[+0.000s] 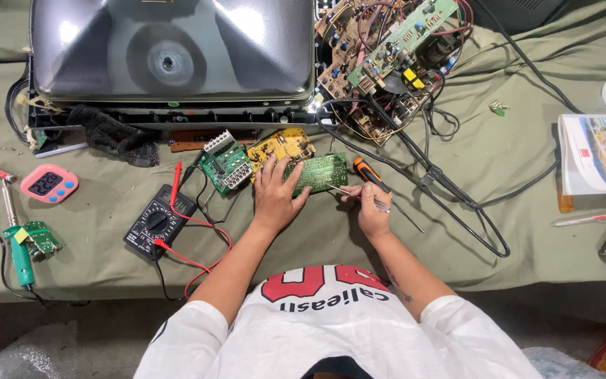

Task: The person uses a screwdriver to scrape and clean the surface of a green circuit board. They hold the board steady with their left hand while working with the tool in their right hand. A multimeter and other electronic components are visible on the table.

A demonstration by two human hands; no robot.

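- Grey glass picture tube [170, 49] lies face-down on the cloth-covered table [513, 154], leaving its boards reachable.
- Green rectangular circuit board [320, 172] lies flat beside it, pinned by the left hand [278, 193], fingers spread.
- Right hand [372, 210], fingers pinched on thin metal tweezers [348, 191], tips touching the board.

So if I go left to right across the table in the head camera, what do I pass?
Soldering iron → pink timer → multimeter → left hand → right hand → book
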